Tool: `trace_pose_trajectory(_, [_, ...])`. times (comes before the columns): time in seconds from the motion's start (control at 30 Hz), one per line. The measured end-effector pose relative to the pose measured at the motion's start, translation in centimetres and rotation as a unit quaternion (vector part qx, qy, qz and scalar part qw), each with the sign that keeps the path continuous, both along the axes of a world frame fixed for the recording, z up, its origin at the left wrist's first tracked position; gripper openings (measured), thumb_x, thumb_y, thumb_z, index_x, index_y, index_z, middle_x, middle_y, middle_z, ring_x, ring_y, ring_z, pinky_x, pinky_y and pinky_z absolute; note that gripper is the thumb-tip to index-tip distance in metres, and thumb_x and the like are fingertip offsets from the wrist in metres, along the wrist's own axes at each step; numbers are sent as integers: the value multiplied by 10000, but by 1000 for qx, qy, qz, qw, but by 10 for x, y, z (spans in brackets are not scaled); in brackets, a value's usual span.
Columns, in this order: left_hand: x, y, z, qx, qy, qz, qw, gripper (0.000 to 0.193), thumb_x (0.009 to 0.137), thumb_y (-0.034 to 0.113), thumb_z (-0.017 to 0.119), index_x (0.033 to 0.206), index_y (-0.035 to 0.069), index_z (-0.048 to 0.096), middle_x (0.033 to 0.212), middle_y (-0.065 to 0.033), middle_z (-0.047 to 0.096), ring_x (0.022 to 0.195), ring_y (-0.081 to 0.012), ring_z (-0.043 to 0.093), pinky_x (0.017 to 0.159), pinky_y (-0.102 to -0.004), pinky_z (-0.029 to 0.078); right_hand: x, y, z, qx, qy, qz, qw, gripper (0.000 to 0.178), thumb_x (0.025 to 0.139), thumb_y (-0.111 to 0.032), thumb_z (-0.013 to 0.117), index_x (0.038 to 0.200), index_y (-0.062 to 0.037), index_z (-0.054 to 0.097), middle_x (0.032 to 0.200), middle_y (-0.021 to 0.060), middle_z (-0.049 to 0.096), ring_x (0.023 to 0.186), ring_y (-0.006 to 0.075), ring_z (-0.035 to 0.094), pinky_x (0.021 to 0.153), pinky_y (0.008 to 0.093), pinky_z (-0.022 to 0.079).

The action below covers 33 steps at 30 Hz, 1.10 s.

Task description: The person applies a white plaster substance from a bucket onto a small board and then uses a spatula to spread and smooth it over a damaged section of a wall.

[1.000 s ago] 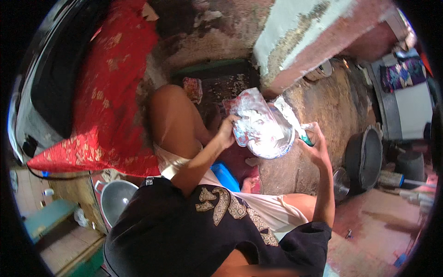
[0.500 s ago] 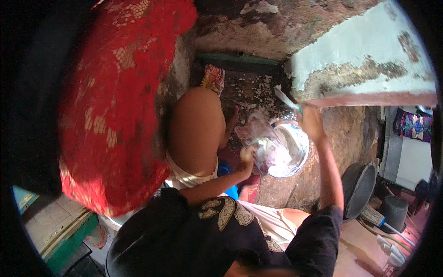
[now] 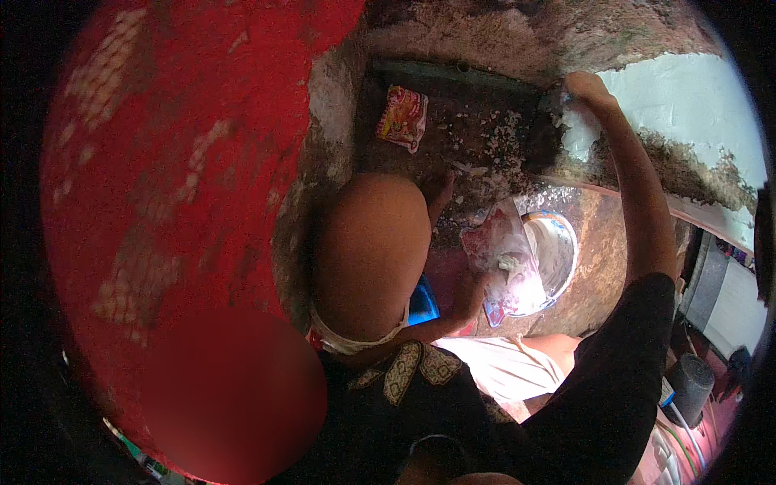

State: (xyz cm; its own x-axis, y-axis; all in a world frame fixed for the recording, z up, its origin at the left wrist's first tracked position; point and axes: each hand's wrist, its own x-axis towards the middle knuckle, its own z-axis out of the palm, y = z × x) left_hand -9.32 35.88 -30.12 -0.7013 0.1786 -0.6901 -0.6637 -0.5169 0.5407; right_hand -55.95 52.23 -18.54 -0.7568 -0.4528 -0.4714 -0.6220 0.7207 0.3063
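Note:
My left hand (image 3: 478, 284) is closed on the edge of a clear plastic bag (image 3: 503, 242) with pinkish marks and white paste in it. The bag leans against a round white bucket (image 3: 572, 263) with a blue-marked rim, its inside smeared white. My right hand (image 3: 590, 87) is raised to the wall at the upper right, fingers closed around a putty knife whose blade is mostly hidden here. Beside that hand, smooth white plaster (image 3: 675, 97) covers part of the wall, and a rough dark patch (image 3: 546, 129) lies below it.
White crumbs (image 3: 501, 137) litter the dark floor near a red and yellow packet (image 3: 402, 119). My bent knee (image 3: 372, 250) stands left of the bag. A red lace-patterned surface (image 3: 202, 162) fills the left. A dark bucket (image 3: 693, 384) stands at the lower right.
My right hand has moved up and away from beside the bucket to the wall, with the putty knife. My left hand stays at the bag. The whole view has shifted.

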Motion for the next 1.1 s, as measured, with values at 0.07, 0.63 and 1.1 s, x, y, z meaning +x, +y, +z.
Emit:
trace_pose_trajectory(0.07, [9,3,-12,0,0,-1,1000,305,879,256,445,1003,21,596,939,-100,582,846,-186,534,766,-340,419,-6,-8,-6,47,-13,-35,998,195,628,-172,701,771,-47,659,799,155,644,819,341,626,691,427,500])
trace_pose_trajectory(0.63, [30,4,0,-1,17,-21,1000,301,885,247,447,1019,19,591,941,-99,582,850,-183,534,773,-343,419,-3,18,-39,42,-38,-9,998,198,762,-272,604,764,-81,655,659,101,629,652,280,642,595,395,508])
trace_pose_trajectory(1.1, [3,-2,15,-7,56,-13,998,298,889,240,448,1033,17,586,943,-98,583,853,-180,533,779,-346,419,21,25,-44,-48,-48,15,998,117,781,-197,598,759,-90,641,702,45,646,649,220,635,567,347,488])
